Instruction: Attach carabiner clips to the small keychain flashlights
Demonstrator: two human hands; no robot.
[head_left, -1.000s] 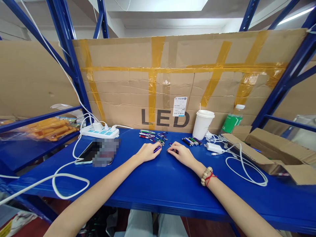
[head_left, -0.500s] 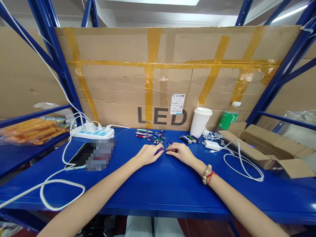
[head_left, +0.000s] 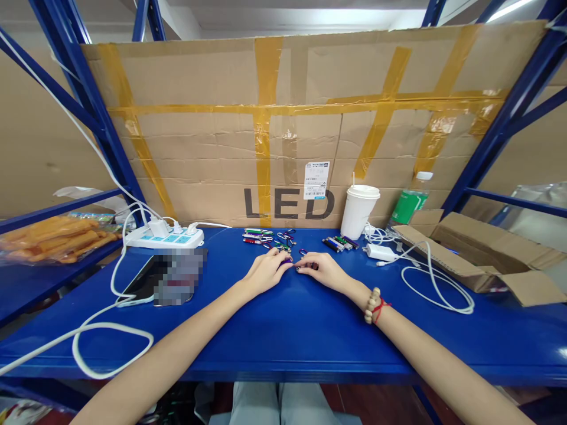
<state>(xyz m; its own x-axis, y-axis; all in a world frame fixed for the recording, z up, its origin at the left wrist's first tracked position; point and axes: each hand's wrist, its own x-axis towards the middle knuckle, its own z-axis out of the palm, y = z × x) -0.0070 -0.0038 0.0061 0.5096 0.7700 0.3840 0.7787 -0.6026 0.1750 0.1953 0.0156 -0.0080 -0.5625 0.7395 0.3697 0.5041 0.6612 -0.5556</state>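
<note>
Both hands rest on the blue shelf top [head_left: 283,330], fingertips almost touching. My left hand [head_left: 266,273] is curled round a small purple keychain flashlight [head_left: 287,261]. My right hand [head_left: 319,269], with a bead bracelet and red string at the wrist, pinches a small part, perhaps a clip, at the flashlight's end; the part is mostly hidden. Just behind the hands lies a pile of several small coloured flashlights and carabiner clips [head_left: 266,237]. A second small group of dark flashlights [head_left: 339,242] lies to the right of it.
A white lidded paper cup [head_left: 358,211] and a green bottle [head_left: 410,200] stand at the back right. An open cardboard box [head_left: 481,262], a white charger and coiled cable [head_left: 432,283] lie right. A power strip [head_left: 163,237], a phone and white cable lie left. Taped cardboard walls the back.
The two hands have drawn closer, meeting at the purple flashlight. The camera has tilted slightly, shifting the scene upward in view.
</note>
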